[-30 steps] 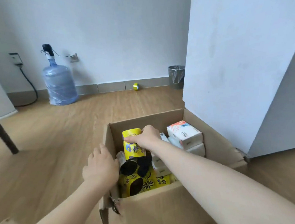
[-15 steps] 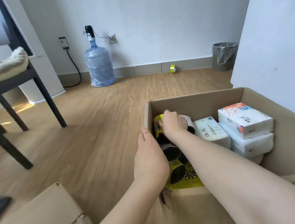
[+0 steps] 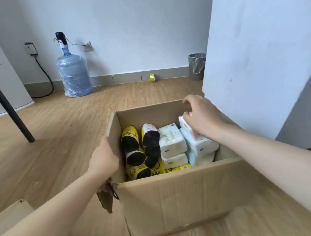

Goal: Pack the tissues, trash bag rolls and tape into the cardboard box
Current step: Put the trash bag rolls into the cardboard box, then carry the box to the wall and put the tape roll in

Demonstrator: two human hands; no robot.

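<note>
An open cardboard box (image 3: 176, 197) stands on the wooden floor in front of me. Several yellow-wrapped black trash bag rolls (image 3: 134, 144) fill its left side. White tissue packs (image 3: 172, 140) are stacked on its right side. My left hand (image 3: 103, 160) grips the box's left wall at the rim. My right hand (image 3: 201, 115) hovers over the top right tissue pack (image 3: 186, 124), fingers spread, touching it lightly at most. A yellow tape roll (image 3: 152, 77) lies on the floor by the far wall.
A blue water jug (image 3: 74, 76) with a pump stands at the far wall. A grey bin (image 3: 197, 66) sits beside a white panel (image 3: 254, 52) right of the box. A black table leg (image 3: 13, 113) is at left. Loose cardboard (image 3: 11, 217) lies at lower left.
My right hand let go of the trash bag rolls and moved right to the top tissue pack. My left hand stays on the box's left wall. The view shifted.
</note>
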